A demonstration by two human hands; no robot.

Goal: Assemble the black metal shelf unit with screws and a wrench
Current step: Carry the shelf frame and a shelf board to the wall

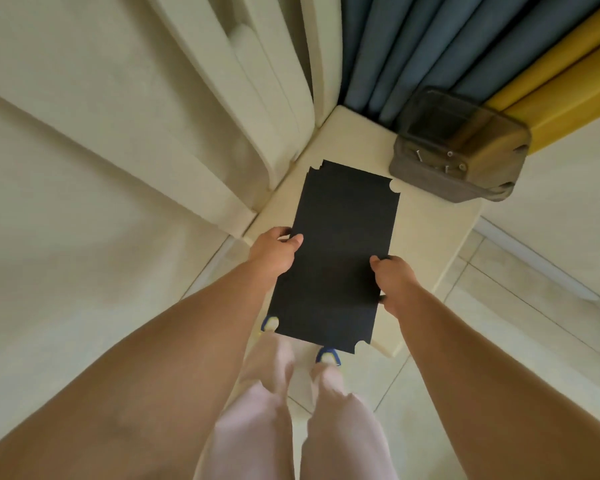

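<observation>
Black shelf board (340, 251) sits in the middle of the frame, flat and long, and I hold it with both hands. My left hand (274, 252) grips its left edge, thumb on top. My right hand (394, 280) grips its right edge a bit lower down, fingers curled around it. The far end of the board is over a cream table (426, 230). At the upper right, a see-through box (461, 147) with screws (449, 161) in it stands on that table.
</observation>
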